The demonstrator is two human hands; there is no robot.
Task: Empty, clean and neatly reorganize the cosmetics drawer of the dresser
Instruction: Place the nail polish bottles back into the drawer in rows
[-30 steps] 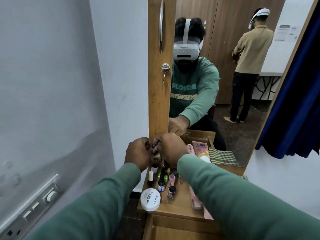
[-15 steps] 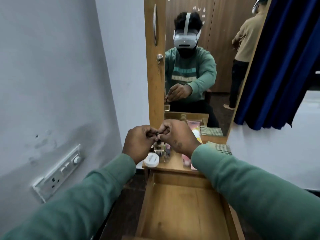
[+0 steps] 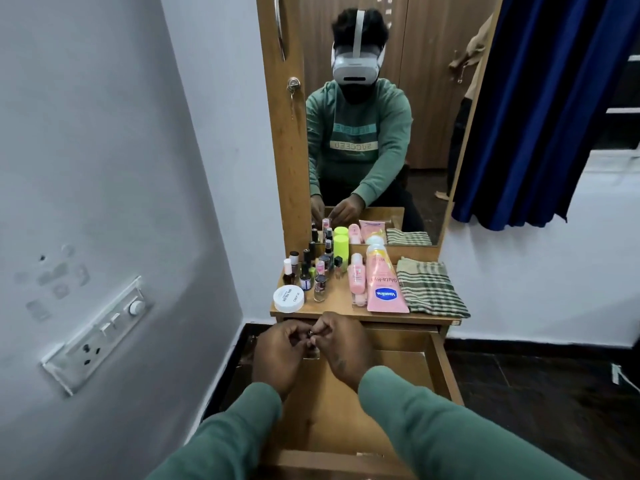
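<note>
The wooden drawer (image 3: pixel 446 368) of the dresser is pulled out below me, its inside bare. My left hand (image 3: pixel 280 355) and my right hand (image 3: pixel 343 348) meet over its far end, fingertips pinched together on a small glass bottle (image 3: pixel 311 351) that is mostly hidden between them. On the dresser top (image 3: pixel 337 299) stand several nail polish bottles (image 3: pixel 320 287), a white round jar (image 3: pixel 288 298), a lime-green can (image 3: pixel 341 252), a pink bottle (image 3: pixel 356 280) and a pink Vaseline tube (image 3: pixel 382 284).
A folded green checked cloth (image 3: pixel 429 287) lies at the right of the top. The mirror (image 3: pixel 374 133) behind reflects me. A grey wall with a switch panel (image 3: pixel 100 334) is close on the left; a blue curtain (image 3: pixel 540 109) hangs to the right.
My view has tilted down and my hands have come back from above the dresser top to over the open drawer, still pinched together on the small bottle.
</note>
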